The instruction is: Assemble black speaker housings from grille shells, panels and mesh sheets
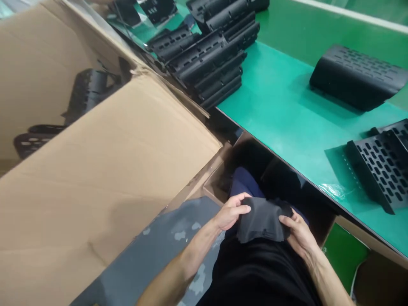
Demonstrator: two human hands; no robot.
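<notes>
Black cloth (262, 219) pinched by left hand (230, 212) and right hand (299, 236), fingertips hidden beneath.

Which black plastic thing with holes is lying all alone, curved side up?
The curved black slotted plastic cover at the green table's far right; the others sit stacked or flat.

The dark cloth (263, 219) covers the fingertips of the right hand (299, 236), and its lower edge fades into the black clothing below the hands. Up and left of the left hand (231, 210), a cardboard flap (105, 170) hides most of the black parts (86, 91) in the box. Far right of the hands, the perforated panel (382, 168) on the desk (287, 106) runs off the frame edge.
</notes>
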